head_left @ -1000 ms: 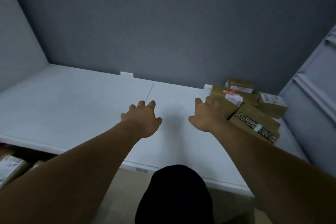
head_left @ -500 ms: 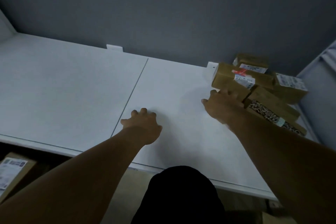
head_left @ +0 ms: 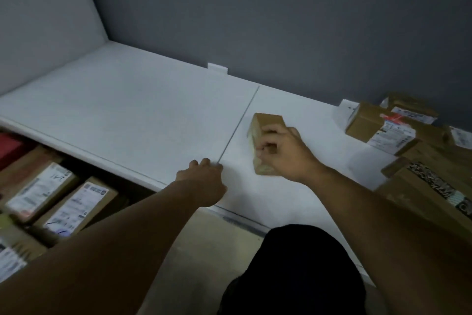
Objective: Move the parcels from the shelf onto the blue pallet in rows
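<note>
Parcel | gripped under right hand | left hand relaxed on shelf

Hands in view: two, a left hand and a right hand.

Parcels on the white upper shelf: one small parcel set apart, gripped by the right hand. A pile at the right end holds at least four brown cardboard parcels. The exact number cannot be told, as they overlap and run past the frame edge.

Lower level: at least three labelled parcels and one red item, partly hidden.

Shelf boards: two, meeting at one seam.

White tabs at the back wall: two, a first tab and a second tab.
</note>
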